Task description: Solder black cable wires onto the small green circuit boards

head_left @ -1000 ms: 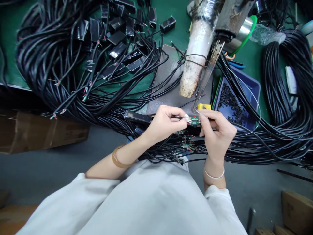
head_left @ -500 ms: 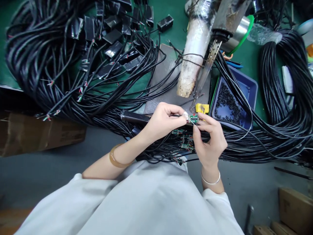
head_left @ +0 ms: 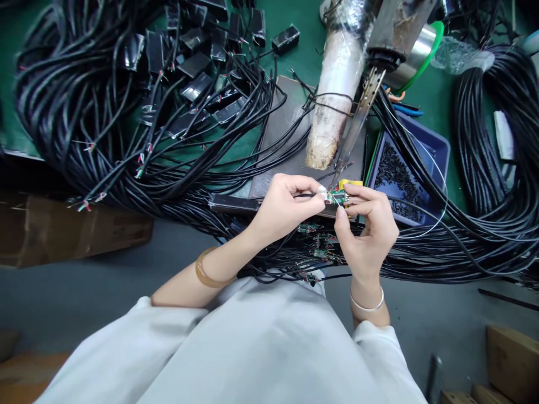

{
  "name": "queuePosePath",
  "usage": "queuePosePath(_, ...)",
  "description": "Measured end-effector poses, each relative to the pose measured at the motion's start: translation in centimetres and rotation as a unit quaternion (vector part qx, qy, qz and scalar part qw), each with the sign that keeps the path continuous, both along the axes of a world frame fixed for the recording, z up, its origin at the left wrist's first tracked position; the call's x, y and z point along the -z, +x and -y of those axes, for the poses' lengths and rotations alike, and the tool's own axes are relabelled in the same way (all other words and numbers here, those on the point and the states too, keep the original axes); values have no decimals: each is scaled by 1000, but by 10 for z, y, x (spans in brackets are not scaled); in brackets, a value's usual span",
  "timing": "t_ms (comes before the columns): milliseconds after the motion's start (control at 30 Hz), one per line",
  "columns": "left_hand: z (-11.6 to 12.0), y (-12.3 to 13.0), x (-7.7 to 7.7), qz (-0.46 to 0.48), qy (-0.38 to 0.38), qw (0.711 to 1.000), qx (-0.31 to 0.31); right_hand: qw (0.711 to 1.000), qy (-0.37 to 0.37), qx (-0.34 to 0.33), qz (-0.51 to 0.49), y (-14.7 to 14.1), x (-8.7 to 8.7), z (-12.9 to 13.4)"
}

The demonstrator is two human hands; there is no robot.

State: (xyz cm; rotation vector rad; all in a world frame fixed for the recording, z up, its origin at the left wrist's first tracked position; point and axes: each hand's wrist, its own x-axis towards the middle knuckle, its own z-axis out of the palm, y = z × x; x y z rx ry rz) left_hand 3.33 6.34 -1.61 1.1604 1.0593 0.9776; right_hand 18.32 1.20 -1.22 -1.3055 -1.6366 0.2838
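My left hand is closed in a pinch on a black cable, right at the left end of a small green circuit board. At the board's other end, my right hand has its fingertips against the edge. A thin solder wire pokes out between that hand's thumb and fingers, over the board. Just above the board is the tip of a soldering iron, fixed pointing down. A yellow block sits right behind the board, partly hidden by it.
Bundled black cables run along the bench's front edge. A blue tray of small black pieces stands at right, below a solder spool. A wrapped white post slants down beside the iron. Black-wrapped boxes lie at back left.
Both hands and the circuit board have shifted slightly right in view, along with most of the scene. The board now overlaps the yellow block more. The grips look the same.
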Motion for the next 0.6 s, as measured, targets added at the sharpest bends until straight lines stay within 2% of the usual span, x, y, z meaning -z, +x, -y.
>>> queuePosePath(300, -1, 4, -3, 27, -15, 999, -25, 1000, -8, -7, 17, 2, -2, -4)
queuePosePath(600, -1, 3, -9, 24, 4, 999, -26, 999, 0, -6, 47, 3, -8, -3)
